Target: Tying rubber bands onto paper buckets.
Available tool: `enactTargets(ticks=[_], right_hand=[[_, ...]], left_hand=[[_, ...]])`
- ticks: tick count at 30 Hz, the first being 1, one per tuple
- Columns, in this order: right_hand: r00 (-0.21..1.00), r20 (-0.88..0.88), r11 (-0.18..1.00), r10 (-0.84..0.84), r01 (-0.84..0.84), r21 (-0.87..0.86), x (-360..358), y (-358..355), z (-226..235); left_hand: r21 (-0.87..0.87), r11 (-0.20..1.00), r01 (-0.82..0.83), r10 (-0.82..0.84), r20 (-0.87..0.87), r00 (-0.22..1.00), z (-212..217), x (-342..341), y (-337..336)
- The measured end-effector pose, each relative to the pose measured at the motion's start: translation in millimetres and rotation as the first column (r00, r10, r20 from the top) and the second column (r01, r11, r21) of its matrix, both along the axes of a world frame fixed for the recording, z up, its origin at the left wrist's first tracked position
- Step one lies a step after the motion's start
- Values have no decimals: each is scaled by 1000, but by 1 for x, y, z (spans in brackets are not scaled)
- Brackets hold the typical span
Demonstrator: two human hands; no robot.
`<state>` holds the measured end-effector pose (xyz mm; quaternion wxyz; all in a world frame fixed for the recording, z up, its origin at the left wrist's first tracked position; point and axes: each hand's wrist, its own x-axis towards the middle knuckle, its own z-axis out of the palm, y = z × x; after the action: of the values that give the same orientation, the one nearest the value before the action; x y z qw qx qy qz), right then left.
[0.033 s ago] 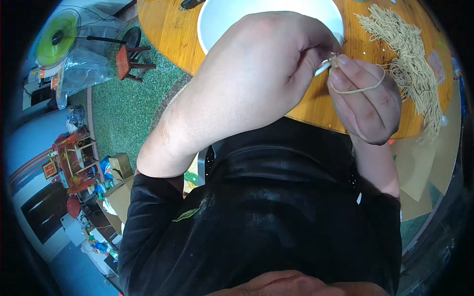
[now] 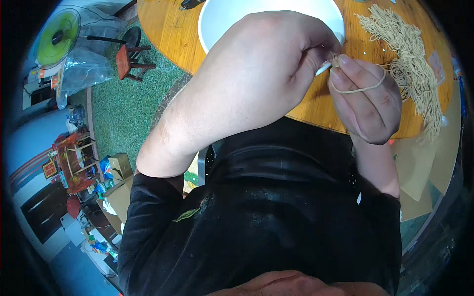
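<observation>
My left hand [image 2: 289, 64] reaches across from the left, with its fingers closed on a slim white stick-like tool [image 2: 323, 68]. The tool's tip is mostly hidden by the fingers. Close against it, my right hand [image 2: 366, 96] pinches a small tan piece of yarn work [image 2: 336, 61] between thumb and fingertips. A loop of tan yarn [image 2: 363, 91] hangs across the right fingers, and its strand runs toward a loose heap of the same yarn [image 2: 412, 69] on the table. Both hands are held above the table's near edge, their fingertips almost meeting.
A large white basin [image 2: 219, 24] sits on the round wooden table [image 2: 168, 37], behind my left hand. Small white bits lie near the yarn. To the left are a red wooden stool [image 2: 124, 63], a green fan [image 2: 58, 38] and cluttered shelves [image 2: 74, 163]. Cardboard [image 2: 419, 163] lies at right.
My left fingertips and the white tool have shifted very slightly at the yarn work. Otherwise nothing visibly differs.
</observation>
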<state>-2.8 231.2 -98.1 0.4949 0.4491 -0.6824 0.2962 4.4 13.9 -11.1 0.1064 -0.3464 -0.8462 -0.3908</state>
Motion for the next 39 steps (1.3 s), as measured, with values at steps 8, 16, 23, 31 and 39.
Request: enactTargets(ticks=[8, 16, 23, 31, 39], right_hand=[[1000, 25, 1000, 11, -11, -1, -1, 4, -4], [988, 148, 998, 48, -42, -45, 4, 0, -4], [992, 120, 997, 38, -30, -71, 1, -1, -5], [984, 160, 992, 77, -59, -114, -3, -5, -5], [972, 220, 988, 85, -53, -147, -1, -8, 4]], left_hand=[[-44, 999, 19, -7, 251, 968, 25, -1, 1], [-35, 998, -48, 59, 601, 797, 43, 0, 3], [64, 992, 111, -125, 302, 945, 31, -5, -2], [9, 994, -113, 73, 717, 694, 40, 1, 2], [83, 980, -181, 59, 747, 662, 37, -2, 3]])
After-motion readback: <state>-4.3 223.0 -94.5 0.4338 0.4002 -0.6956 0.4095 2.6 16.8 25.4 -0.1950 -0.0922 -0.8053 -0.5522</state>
